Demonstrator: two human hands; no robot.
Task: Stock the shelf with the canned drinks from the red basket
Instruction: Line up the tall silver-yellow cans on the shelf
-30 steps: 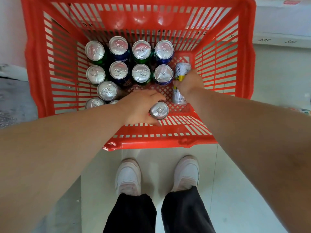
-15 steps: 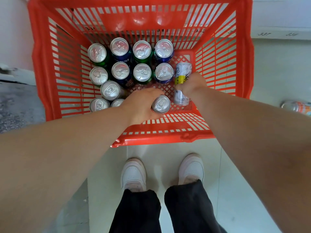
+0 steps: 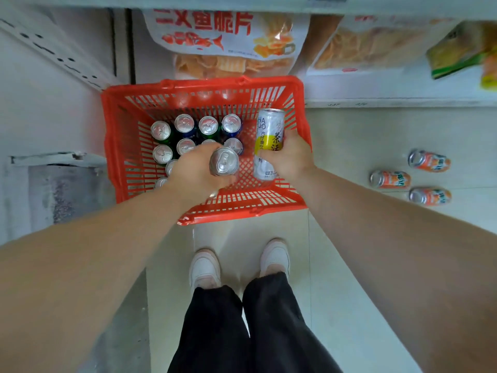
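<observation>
A red basket stands on the floor in front of my feet. Several upright cans with silver tops fill its far left part. My left hand is shut on a silver-topped can, held above the basket's middle. A tall white and yellow can is gripped by my right hand over the basket's right side, lifted clear of the other cans. The shelf lies just beyond the basket.
Snack bags lie on the shelf behind the basket, with a green and yellow pack at the far right. Three orange cans lie on their sides on the floor to the right. A grey ledge is at left.
Both hands have risen out of the basket, each with its can. The view has pulled back and up, so the shelf with snack bags and the orange cans on the floor now show.
</observation>
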